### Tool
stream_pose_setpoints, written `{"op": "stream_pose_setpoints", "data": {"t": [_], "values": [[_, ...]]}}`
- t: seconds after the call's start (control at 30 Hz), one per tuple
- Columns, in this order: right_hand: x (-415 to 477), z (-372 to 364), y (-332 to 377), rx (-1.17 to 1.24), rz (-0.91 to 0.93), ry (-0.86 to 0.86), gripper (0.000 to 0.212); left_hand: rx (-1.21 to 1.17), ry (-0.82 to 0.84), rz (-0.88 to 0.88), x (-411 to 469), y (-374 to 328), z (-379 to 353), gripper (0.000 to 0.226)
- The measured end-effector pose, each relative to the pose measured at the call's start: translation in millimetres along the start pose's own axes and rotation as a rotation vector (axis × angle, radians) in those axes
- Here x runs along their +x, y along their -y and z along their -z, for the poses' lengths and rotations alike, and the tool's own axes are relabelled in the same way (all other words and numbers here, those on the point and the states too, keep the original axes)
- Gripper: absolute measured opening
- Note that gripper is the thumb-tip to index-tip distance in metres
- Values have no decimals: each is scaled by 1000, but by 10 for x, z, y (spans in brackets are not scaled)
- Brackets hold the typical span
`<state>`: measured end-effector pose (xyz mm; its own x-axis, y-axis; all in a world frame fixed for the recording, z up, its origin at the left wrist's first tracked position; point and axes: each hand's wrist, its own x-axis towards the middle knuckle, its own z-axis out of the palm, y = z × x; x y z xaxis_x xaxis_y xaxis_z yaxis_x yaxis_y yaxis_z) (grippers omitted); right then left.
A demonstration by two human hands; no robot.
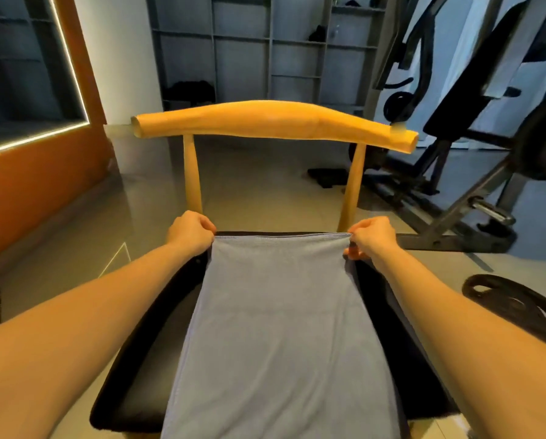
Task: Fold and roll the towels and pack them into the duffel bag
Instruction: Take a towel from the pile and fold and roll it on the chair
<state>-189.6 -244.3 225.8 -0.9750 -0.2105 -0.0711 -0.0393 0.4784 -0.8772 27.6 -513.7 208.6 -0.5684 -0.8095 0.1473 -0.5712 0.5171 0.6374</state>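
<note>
From the head-worn camera: a person's left hand (190, 234) and right hand (371, 237) each pinch, fingers curled, one far corner of a long grey-blue terry towel (274, 327). The towel lies stretched lengthwise over the black padded seat (132, 375) of a chair with a curved yellow wooden backrest (274, 122), its near end running out of view at the bottom edge. The cloth fills much of the seat's width, so an uneven pull by one hand would likely skew the fold. A loosened pinch could drop a corner behind the seat, and the near end may slide off toward the glossy grey floor (259, 185). Counted here are one towel, one chair with two backrest posts, two hands, and one loose black weight plate (515, 304) on the floor at right, beside one dark metal weight bench (455, 213). No duffel bag is in view.
</note>
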Motion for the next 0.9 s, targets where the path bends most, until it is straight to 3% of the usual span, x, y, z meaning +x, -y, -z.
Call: {"op": "stream_pose_setpoints", "data": {"t": [0.33, 0.47, 0.6, 0.7, 0.8, 0.9], "values": [[228, -295, -278, -18, 26, 50, 15, 216, 20, -144, 146, 215, -331, 19], [8, -1, -250, -30, 47, 79, 10, 284, 8, -270, -141, 19, -236, 34], [-443, 400, -309, -191, 10, 226, 11, 280, 257, -387, -649, -223, -225, 35], [-813, 598, -380, -319, -27, 359, 15, 439, 435, -425, -915, -272, -342, 49], [-1072, 656, -472, -396, -66, 431, 23, 577, 505, -339, -1111, -225, -472, 80], [-1182, 593, -570, -447, -51, 414, 28, 569, 485, -316, -1246, -165, -540, 86]]}}
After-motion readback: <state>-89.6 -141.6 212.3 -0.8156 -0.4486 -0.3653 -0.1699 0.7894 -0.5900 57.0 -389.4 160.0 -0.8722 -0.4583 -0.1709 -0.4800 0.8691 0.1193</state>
